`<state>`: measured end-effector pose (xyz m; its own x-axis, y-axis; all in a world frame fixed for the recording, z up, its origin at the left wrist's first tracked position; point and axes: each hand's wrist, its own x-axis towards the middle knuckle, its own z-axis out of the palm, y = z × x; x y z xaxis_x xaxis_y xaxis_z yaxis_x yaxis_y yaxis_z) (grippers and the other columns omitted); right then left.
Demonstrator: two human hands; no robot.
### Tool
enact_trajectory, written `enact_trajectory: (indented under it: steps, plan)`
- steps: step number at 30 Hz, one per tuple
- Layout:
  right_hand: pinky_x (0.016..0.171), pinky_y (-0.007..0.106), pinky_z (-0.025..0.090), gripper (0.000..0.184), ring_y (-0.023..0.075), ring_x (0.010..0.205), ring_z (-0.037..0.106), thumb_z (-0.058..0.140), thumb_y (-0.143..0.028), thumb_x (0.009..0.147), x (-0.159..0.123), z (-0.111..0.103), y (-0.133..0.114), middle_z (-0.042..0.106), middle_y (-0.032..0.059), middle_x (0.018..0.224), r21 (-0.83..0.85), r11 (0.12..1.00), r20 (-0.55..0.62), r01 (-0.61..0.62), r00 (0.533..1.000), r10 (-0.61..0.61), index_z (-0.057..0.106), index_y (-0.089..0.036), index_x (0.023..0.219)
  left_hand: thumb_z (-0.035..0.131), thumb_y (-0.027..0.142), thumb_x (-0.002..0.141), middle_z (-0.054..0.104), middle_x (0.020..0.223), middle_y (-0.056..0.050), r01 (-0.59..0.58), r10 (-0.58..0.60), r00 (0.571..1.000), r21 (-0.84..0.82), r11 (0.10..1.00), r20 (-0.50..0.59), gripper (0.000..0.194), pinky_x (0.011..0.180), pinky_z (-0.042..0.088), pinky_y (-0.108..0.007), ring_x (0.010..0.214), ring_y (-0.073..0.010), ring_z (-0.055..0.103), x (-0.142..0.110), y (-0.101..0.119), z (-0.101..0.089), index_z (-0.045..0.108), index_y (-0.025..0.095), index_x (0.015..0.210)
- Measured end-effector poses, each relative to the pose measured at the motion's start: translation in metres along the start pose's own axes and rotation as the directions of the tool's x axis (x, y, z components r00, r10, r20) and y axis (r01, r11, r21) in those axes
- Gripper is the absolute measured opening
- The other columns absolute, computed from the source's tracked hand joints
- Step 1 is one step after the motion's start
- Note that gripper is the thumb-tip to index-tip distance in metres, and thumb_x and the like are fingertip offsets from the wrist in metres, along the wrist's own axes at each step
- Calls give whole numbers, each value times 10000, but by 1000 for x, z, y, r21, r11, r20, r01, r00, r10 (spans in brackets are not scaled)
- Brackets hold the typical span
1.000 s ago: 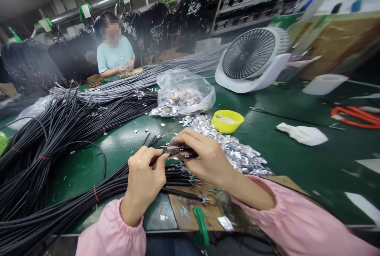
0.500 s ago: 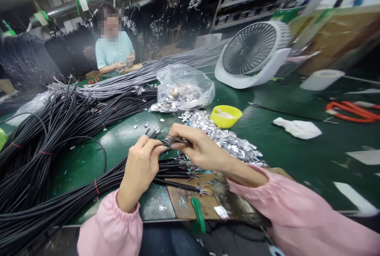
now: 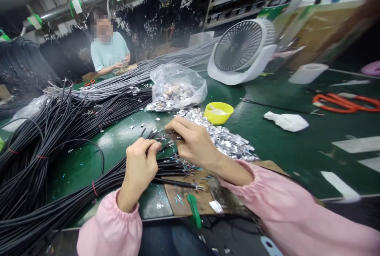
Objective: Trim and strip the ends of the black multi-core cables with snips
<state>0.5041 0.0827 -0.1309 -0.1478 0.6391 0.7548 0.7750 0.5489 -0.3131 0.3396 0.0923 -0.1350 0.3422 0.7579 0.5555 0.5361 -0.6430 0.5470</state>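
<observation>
In the head view my left hand [image 3: 140, 165] is closed, thumb against forefinger, on the end of a black cable with thin coloured wires [image 3: 170, 144] spreading out past the fingertips. Just right of it, my right hand [image 3: 197, 143] is closed around a dark, thin hand tool [image 3: 172, 133] that looks metal. The fingers cover most of the tool, so its exact kind is unclear. Below both hands lies a tied bundle of black cables [image 3: 118, 171], its stripped ends showing coloured wires. Several other cable ends [image 3: 151, 132] stick out behind my left hand.
Foil pieces [image 3: 230, 141] lie heaped beyond my right hand, beside a yellow bowl [image 3: 219, 112] and a clear plastic bag [image 3: 178, 86]. A white fan [image 3: 242, 52], orange-handled scissors [image 3: 341, 102] and a white paper roll [image 3: 308, 73] stand rightward. More black cables [image 3: 53, 129] cover the left. A co-worker [image 3: 109, 52] sits opposite.
My right hand has turned, and the tool, whose dark handle and shiny part showed earlier, is now mostly hidden. A small gap has opened between the hands. The whole view has shifted slightly.
</observation>
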Motion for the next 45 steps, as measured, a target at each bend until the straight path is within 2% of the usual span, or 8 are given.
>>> enact_trajectory:
  steps: [4, 8, 10, 16, 23, 30, 39, 45]
  plan:
    - [545, 242, 362, 123, 146, 613, 465, 448, -83, 809, 7, -4, 0, 484, 20, 686, 83, 990, -207, -116, 970, 131, 450, -194, 755, 545, 164, 816, 552, 553, 17, 33, -36, 997, -41, 999, -74, 189, 495, 338, -208, 504, -92, 477, -1, 2, -2, 664, 168, 670]
    - [521, 230, 374, 129, 130, 581, 472, 475, -134, 835, 7, -2, -8, 498, 12, 666, 239, 971, 7, -13, 1000, 12, 464, -188, 719, 547, 167, 817, 572, 581, 11, 49, -52, 997, -44, 998, -60, 179, 497, 342, -208, 515, -89, 495, -2, 4, -2, 665, 162, 682]
    - [527, 231, 380, 144, 132, 593, 483, 479, -121, 829, 5, -1, -10, 501, 15, 666, 247, 969, 12, -3, 1000, 0, 465, -186, 701, 544, 167, 819, 587, 603, 6, 45, -47, 998, -46, 998, -36, 176, 504, 349, -209, 528, -91, 508, -2, 4, -1, 668, 163, 696]
    - [511, 235, 379, 130, 131, 568, 486, 513, -118, 817, 5, -4, -2, 513, 5, 650, 178, 969, -267, -173, 939, 217, 495, -187, 709, 556, 215, 810, 592, 575, 12, 99, -106, 991, -91, 991, -78, 176, 497, 371, -202, 516, -92, 519, -2, 5, -2, 664, 165, 680]
    - [549, 228, 426, 132, 135, 634, 532, 475, -51, 800, 3, 0, -10, 552, 32, 705, 221, 975, -88, 37, 996, -18, 522, -166, 755, 585, 234, 788, 627, 584, 9, 128, -137, 989, -135, 983, -59, 157, 486, 400, -188, 510, -90, 556, -2, 10, -2, 663, 165, 671]
    - [555, 237, 427, 239, 148, 645, 527, 404, 43, 690, 1, -5, -4, 533, 36, 687, -27, 998, -288, -59, 956, 48, 504, -167, 744, 599, 226, 774, 624, 559, 17, 140, -155, 984, -156, 978, -87, 150, 469, 399, -170, 491, -80, 557, -3, 9, -2, 658, 163, 652]
    - [556, 234, 490, 116, 138, 661, 589, 533, -80, 810, -1, -1, -11, 605, 54, 747, 141, 990, -236, 30, 972, 4, 609, -156, 854, 617, 224, 763, 632, 572, 19, 125, -153, 976, -171, 977, -158, 117, 471, 416, -170, 491, -81, 564, -3, 6, -2, 660, 171, 669]
    - [545, 218, 486, 172, 126, 636, 599, 485, -57, 833, -4, -5, -12, 647, 65, 756, 35, 977, -215, 209, 957, -197, 632, -144, 854, 615, 245, 768, 636, 574, 12, 152, -178, 973, -171, 973, -147, 124, 491, 433, -194, 496, -97, 574, -7, 6, 1, 655, 170, 678]
